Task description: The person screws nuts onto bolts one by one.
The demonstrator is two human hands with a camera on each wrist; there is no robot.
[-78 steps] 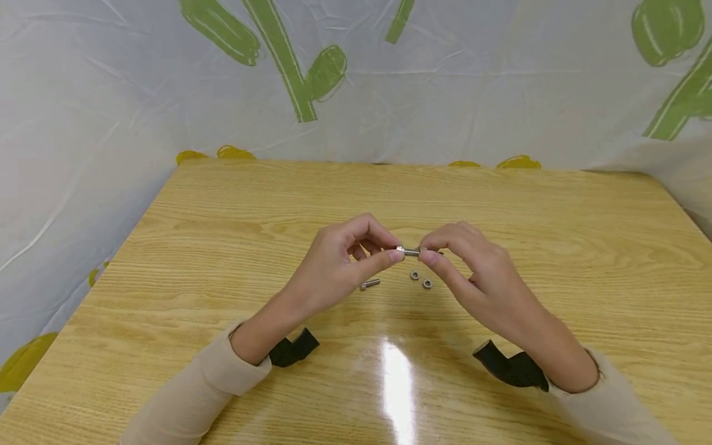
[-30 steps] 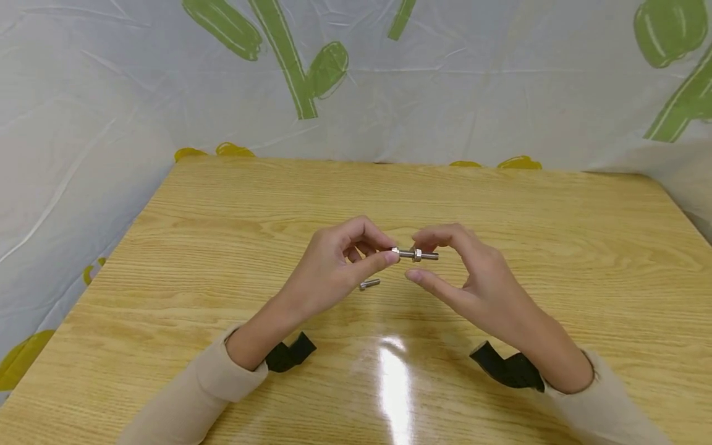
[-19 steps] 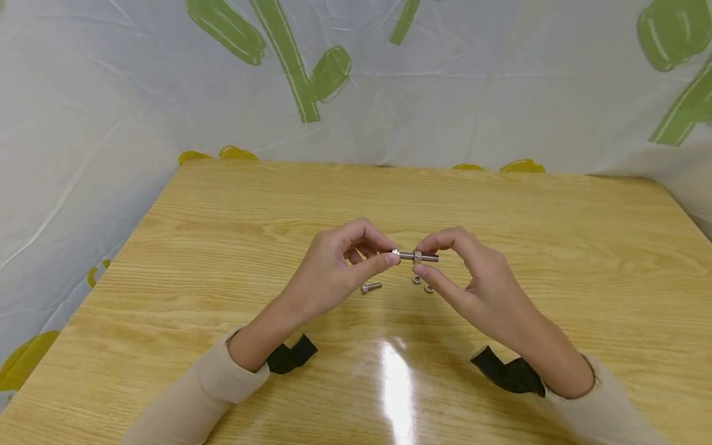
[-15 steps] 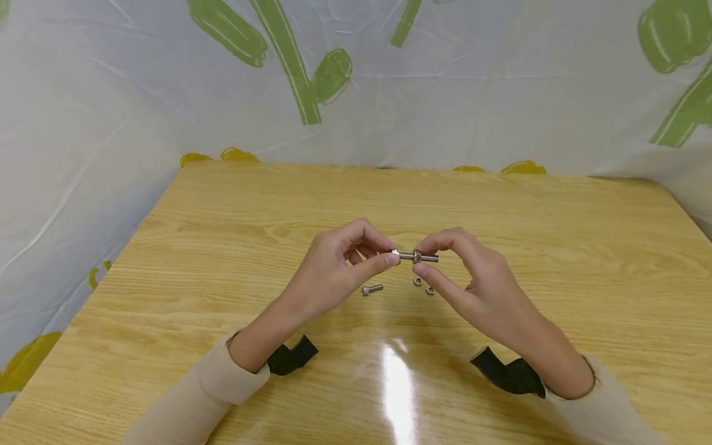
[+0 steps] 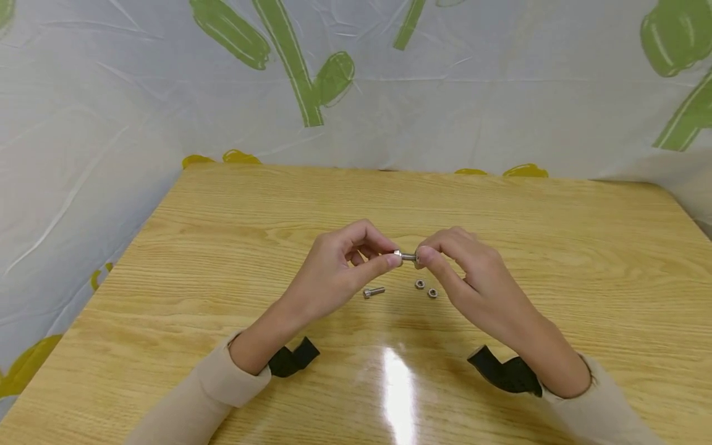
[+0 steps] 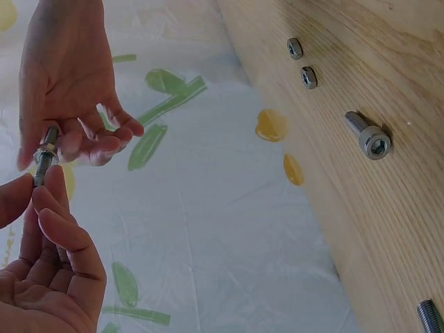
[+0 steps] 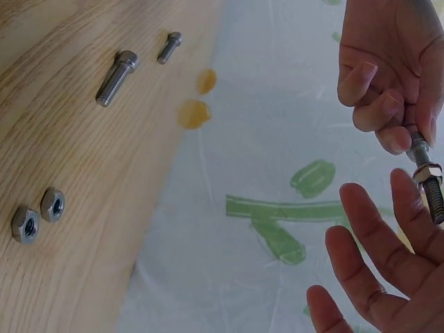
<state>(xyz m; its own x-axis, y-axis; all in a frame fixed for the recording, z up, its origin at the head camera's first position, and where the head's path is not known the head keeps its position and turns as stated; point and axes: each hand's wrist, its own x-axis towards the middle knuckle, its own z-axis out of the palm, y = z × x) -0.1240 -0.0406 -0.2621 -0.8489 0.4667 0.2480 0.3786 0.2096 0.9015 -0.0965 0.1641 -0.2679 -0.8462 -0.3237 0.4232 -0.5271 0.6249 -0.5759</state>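
In the head view my left hand (image 5: 339, 269) pinches a silver bolt (image 5: 408, 256) by its head end, between thumb and index finger. The bolt lies level above the table, pointing right. A hex nut (image 7: 428, 172) sits partway along its thread, as the right wrist view shows. My right hand (image 5: 478, 278) has thumb and index finger at this nut, the thumb covering it in the head view and hiding the bolt's far end. The other right fingers are spread, seen in the right wrist view.
On the wooden table (image 5: 250, 204) lie two loose nuts (image 5: 419, 284) and a socket-head bolt (image 5: 374, 292). A second, smaller-looking bolt (image 7: 169, 47) appears in the right wrist view. A white sheet (image 5: 445, 111) with painted plants hangs behind the table.
A second ago my right thumb stood apart from the nut; now it has come up over it, and the bolt's tip is covered. My left hand keeps its pinch.
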